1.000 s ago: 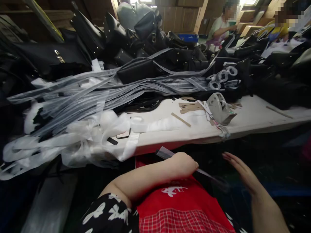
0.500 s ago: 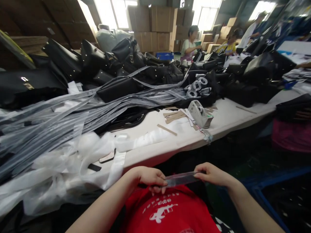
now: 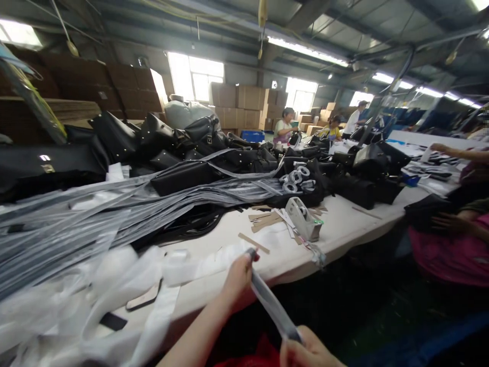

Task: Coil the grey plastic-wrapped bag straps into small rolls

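Note:
My left hand [image 3: 240, 278], raised near the table's front edge, is closed on the upper end of a grey, plastic-wrapped strap [image 3: 273, 306]. Lower down and to the right, my right hand [image 3: 305, 349] pinches the strap's other end. The strap slants between the two hands, over the dark gap before the table. Just past my left hand, a thin brown strip [image 3: 253, 243] lies on the white tabletop. A grey tape dispenser [image 3: 304, 219] stands farther right, beside a pile of brown strips [image 3: 263, 220].
Long wrapped straps [image 3: 153, 214] and crumpled white film [image 3: 110, 285] cover the table's left side. Black bags [image 3: 183, 176] are heaped behind, with tape rolls [image 3: 296, 178] near them. Several people work farther back; at right, a person's hand [image 3: 446, 223] is near black material.
The view has tilted up. My left hand has risen towards the table and my right hand has dropped lower, so the strip between them now slants steeply and looks greyer.

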A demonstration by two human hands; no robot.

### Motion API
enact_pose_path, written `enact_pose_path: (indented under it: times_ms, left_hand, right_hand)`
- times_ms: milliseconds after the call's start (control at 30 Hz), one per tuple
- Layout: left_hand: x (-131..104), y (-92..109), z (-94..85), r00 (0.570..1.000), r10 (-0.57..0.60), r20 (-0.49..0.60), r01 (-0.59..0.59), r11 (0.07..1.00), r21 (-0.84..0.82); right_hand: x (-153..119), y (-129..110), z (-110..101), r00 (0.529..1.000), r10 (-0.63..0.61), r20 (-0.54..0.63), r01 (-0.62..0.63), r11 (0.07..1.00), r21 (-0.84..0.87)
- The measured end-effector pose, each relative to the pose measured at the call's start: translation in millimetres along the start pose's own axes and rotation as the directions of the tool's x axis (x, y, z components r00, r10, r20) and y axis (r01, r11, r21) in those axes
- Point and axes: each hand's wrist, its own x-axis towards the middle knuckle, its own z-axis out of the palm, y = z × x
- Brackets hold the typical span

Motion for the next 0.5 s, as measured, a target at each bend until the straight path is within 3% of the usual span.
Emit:
enact_pose_path:
  times_ms: [33, 100, 133, 200, 300, 367, 433, 500]
  left_hand:
    - [-10, -6, 13.0, 0.988, 0.042, 0.150, -0.063, 0.988, 0.138]
    - [-33, -13, 36.5, 0.922, 0.109, 0.372, -0.209, 0.948, 0.241]
    - [-43, -13, 46.0, 0.876, 0.113, 0.468, -0.253, 0.936, 0.247]
    - [-57, -8, 58.6, 0.805, 0.087, 0.586, -0.246, 0.949, 0.197]
    - [-63, 8, 60.3, 0.783, -0.005, 0.621, -0.001, 1.000, 0.010]
    - [-63, 20, 52.7, 0.767, -0.089, 0.636, 0.256, 0.951, -0.176]
    - [-63, 33, 43.5, 0.716, -0.132, 0.685, 0.477, 0.810, -0.342]
    - [-61, 44, 37.8, 0.684, -0.134, 0.717, 0.599, 0.663, -0.449]
  right_hand:
    - [-2, -12, -12, 0.992, -0.062, -0.113, 0.075, 0.991, 0.114]
    - [-4, -30, -41, 0.908, -0.113, -0.403, 0.242, 0.928, 0.285]
    - [-3, -33, -56, 0.867, -0.083, -0.491, 0.279, 0.898, 0.341]
    - [0, -29, -84, 0.834, 0.036, -0.551, 0.228, 0.886, 0.403]
    - [5, -7, -110, 0.807, 0.166, -0.568, -0.042, 0.974, 0.224]
    - [3, 2, -112, 0.793, 0.097, -0.601, -0.149, 0.988, -0.037]
    - [-1, 0, -103, 0.846, -0.010, -0.533, -0.117, 0.972, -0.205]
    - [-4, -9, -88, 0.932, -0.036, -0.359, -0.041, 0.978, -0.205]
